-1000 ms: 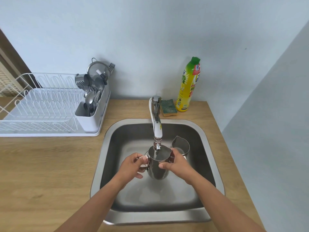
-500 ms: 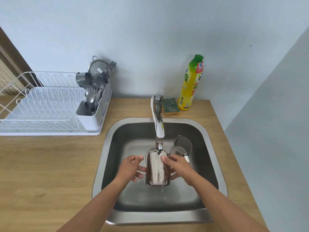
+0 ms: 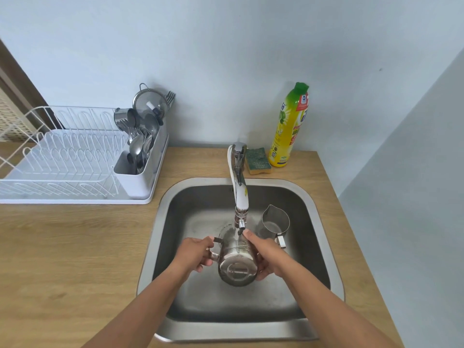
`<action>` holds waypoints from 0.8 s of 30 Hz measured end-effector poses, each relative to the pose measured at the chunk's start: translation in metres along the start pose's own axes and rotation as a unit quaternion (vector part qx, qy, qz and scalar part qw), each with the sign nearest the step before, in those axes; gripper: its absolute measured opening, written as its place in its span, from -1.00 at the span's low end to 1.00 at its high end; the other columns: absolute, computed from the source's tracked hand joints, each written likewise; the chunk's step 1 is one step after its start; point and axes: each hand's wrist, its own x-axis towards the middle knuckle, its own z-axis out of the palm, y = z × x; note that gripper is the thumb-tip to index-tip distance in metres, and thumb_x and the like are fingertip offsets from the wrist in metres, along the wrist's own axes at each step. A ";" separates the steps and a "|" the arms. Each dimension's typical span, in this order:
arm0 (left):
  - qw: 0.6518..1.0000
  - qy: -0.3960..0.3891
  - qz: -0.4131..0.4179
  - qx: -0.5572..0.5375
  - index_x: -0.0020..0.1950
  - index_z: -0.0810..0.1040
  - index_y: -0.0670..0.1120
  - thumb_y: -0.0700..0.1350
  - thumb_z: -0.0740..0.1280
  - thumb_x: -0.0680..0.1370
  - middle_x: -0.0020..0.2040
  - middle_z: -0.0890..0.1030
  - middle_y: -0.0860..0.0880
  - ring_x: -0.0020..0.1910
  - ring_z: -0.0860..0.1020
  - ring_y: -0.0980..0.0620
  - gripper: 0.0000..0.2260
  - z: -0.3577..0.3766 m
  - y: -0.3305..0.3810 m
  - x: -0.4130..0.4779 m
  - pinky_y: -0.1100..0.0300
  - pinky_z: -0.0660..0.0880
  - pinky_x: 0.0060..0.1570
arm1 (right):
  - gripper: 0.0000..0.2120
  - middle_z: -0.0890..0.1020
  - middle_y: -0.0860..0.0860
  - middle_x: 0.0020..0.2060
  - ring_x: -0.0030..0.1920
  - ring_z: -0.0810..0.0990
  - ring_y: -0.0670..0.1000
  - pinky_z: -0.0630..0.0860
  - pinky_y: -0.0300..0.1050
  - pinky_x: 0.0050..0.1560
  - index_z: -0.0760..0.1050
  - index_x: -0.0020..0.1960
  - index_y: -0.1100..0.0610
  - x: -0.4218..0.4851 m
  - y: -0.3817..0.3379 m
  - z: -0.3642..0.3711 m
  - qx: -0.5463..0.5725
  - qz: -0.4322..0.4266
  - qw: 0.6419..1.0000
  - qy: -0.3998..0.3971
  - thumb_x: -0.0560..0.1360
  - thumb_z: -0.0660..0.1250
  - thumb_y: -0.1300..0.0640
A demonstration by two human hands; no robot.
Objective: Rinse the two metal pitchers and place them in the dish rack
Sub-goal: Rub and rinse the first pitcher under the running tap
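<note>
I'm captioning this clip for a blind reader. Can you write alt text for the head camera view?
Two bare hands, left and right, hold a tipped shiny metal pitcher under the chrome tap over a steel sink. A second metal pitcher stands upright in the sink.

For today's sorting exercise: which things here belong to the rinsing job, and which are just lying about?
Job: held pitcher, second pitcher, tap, sink, dish rack, left hand, right hand.
Lying about: sponge, soap bottle, cutlery.
</note>
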 end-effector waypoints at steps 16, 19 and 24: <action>0.994 -0.100 -0.034 -0.023 0.13 0.55 -0.25 -0.07 0.28 0.62 -0.05 0.62 -0.22 -0.24 0.68 -0.15 -0.74 0.005 -0.019 -0.002 0.10 0.61 -0.39 | -0.26 0.63 -0.13 0.05 0.06 0.61 -0.04 0.56 -0.04 0.11 0.41 0.19 -0.08 -0.009 0.012 0.005 -0.188 -0.155 0.959 0.146 0.14 0.46 -0.42; 0.993 -0.110 -0.034 -0.018 0.15 0.56 -0.26 -0.06 0.30 0.60 -0.05 0.63 -0.20 -0.24 0.69 -0.12 -0.72 0.010 -0.022 -0.004 0.07 0.64 -0.34 | -0.13 0.60 -0.15 0.10 0.12 0.59 -0.05 0.53 -0.07 0.14 0.28 0.36 -0.12 -0.014 0.017 0.003 -0.234 -0.185 0.940 0.163 0.14 0.46 -0.39; 0.990 -0.135 -0.009 -0.028 0.15 0.55 -0.14 -0.08 0.28 0.62 -0.04 0.62 -0.19 -0.13 0.67 -0.13 -0.82 0.015 -0.018 -0.009 0.06 0.63 -0.19 | -0.13 0.57 -0.15 0.17 0.16 0.58 -0.04 0.52 -0.08 0.17 0.21 0.40 -0.17 -0.022 0.022 -0.001 -0.272 -0.237 0.917 0.171 0.18 0.47 -0.31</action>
